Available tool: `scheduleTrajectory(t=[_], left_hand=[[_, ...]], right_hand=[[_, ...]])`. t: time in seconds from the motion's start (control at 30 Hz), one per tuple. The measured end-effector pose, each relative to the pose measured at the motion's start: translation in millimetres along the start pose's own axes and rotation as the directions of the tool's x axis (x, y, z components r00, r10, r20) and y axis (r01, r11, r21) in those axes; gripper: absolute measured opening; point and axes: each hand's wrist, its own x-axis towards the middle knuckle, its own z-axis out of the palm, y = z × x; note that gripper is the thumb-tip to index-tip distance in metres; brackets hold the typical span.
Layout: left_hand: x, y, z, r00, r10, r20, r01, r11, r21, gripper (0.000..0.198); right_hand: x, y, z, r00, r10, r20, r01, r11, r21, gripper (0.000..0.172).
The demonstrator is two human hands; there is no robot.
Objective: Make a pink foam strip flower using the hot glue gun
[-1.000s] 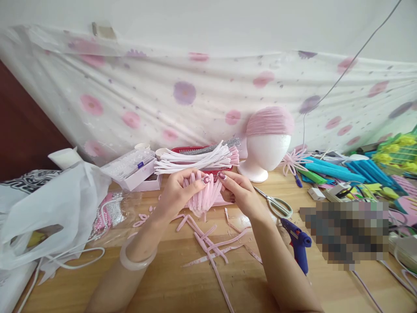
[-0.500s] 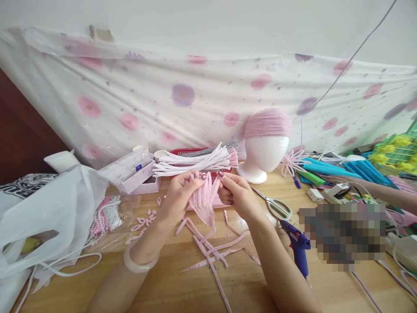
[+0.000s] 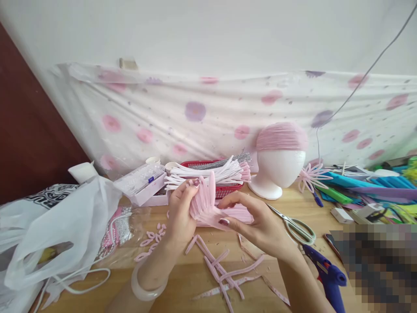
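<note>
In my left hand [image 3: 185,211] a fan-shaped piece of pink pipe cleaners [image 3: 203,202] is pinched between thumb and fingers, its strips side by side and upright. My right hand [image 3: 257,221] has its thumb and index finger around the narrow lower end of that same piece. Behind it lies a bunch of straight pink pipe cleaners [image 3: 243,213]. Loose pink strips [image 3: 215,265] cross each other on the table below my hands, over a white measuring tape [image 3: 208,292]. Small pink loops [image 3: 151,237] are scattered beside my left wrist.
A foam head [image 3: 276,169] with a pink wrapped cap stands at the back. Scissors [image 3: 298,230] and a blue glue gun [image 3: 327,274] lie to the right. A red basket [image 3: 228,191] holds white pipe cleaners [image 3: 208,171]. A white plastic bag [image 3: 74,217] fills the left side.
My right hand has moved from the top of the pink piece down to its lower end. The view has shifted. The other person's arm at the right is no longer visible.
</note>
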Motion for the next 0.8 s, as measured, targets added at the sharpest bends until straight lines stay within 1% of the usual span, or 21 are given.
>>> scheduleTrajectory(t=[0.1, 0.2, 0.37, 0.47, 0.53, 0.6, 0.63, 0.67, 0.7, 0.73, 0.77, 0.8], left_hand=[[-2, -8, -7.0, 0.992, 0.123, -0.037, -0.119, 0.988, 0.095, 0.039], [-3, -16, -12.5, 0.983, 0.182, -0.028, -0.175, 0.970, 0.167, 0.045], [-1, -25, -17.0, 0.977, 0.215, 0.002, -0.209, 0.949, 0.238, 0.041], [2, -30, -19.6, 0.954, 0.299, 0.034, -0.294, 0.899, 0.324, 0.037], [4, -31, -20.5, 0.934, 0.347, 0.086, -0.354, 0.861, 0.365, 0.032], [6, -28, -19.1, 0.921, 0.363, 0.142, -0.389, 0.840, 0.377, 0.026], [6, -27, -17.4, 0.924, 0.342, 0.171, -0.382, 0.847, 0.369, 0.019], [6, -25, -15.1, 0.939, 0.286, 0.192, -0.337, 0.878, 0.339, 0.011], [5, -23, -12.5, 0.956, 0.195, 0.219, -0.254, 0.923, 0.288, 0.007], [4, -22, -9.8, 0.963, 0.081, 0.256, -0.142, 0.963, 0.230, 0.009], [3, -21, -7.3, 0.952, -0.041, 0.302, -0.013, 0.984, 0.177, 0.011], [1, -21, -5.2, 0.926, -0.145, 0.349, 0.100, 0.985, 0.144, 0.012]], right_hand=[[1, 2, 2, 1.000, -0.006, -0.011, 0.006, 0.999, -0.032, 0.004], [1, 4, 4, 0.999, -0.021, -0.025, 0.020, 0.997, -0.071, 0.007], [1, 4, 5, 0.993, -0.107, -0.047, 0.096, 0.977, -0.192, 0.012], [2, 6, 5, 0.983, -0.168, -0.068, 0.142, 0.948, -0.285, 0.013], [2, 9, 4, 0.978, -0.196, -0.066, 0.169, 0.943, -0.286, 0.012], [3, 12, 1, 0.976, -0.206, -0.070, 0.185, 0.956, -0.229, 0.012], [2, 13, -1, 0.977, -0.192, -0.089, 0.173, 0.967, -0.190, 0.015], [2, 14, -3, 0.979, -0.160, -0.122, 0.142, 0.979, -0.145, 0.020], [1, 15, -4, 0.980, -0.114, -0.162, 0.099, 0.991, -0.094, 0.026], [0, 15, -6, 0.979, -0.058, -0.195, 0.051, 0.998, -0.040, 0.033], [-1, 14, -7, 0.978, -0.006, -0.210, 0.009, 1.000, 0.015, 0.039], [-2, 13, -8, 0.977, 0.039, -0.211, -0.026, 0.998, 0.066, 0.043]])
